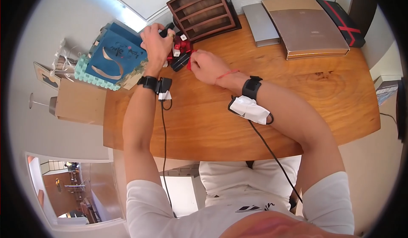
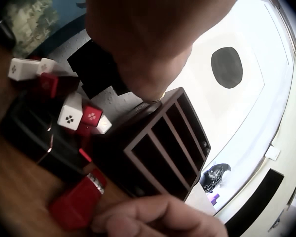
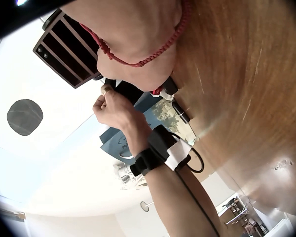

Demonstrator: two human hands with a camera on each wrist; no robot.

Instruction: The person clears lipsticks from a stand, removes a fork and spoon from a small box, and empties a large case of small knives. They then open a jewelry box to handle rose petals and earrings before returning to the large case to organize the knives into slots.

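My left hand point(image 1: 157, 45) grips a dark, flat-sided black object point(image 1: 167, 30) beside the wooden rack; its kind is not clear. In the left wrist view that black object point(image 2: 93, 66) shows below the hand. My right hand point(image 1: 208, 67) is low over the table, its curled fingers point(image 2: 153, 215) at the end of a small red case with a silvery edge point(image 2: 79, 202). A black case point(image 1: 181, 62) lies between the hands. Behind it are several small white and red boxes with clover marks point(image 2: 70, 116), piled against the rack.
A dark wooden rack point(image 1: 203, 13) with slots stands at the back. To the left is a blue paper bag point(image 1: 117, 53). Flat boxes, one grey point(image 1: 260, 23), one brown point(image 1: 314, 30) and one black with red ribbon point(image 1: 344, 23), lie at the back right. Cables trail from both wrists.
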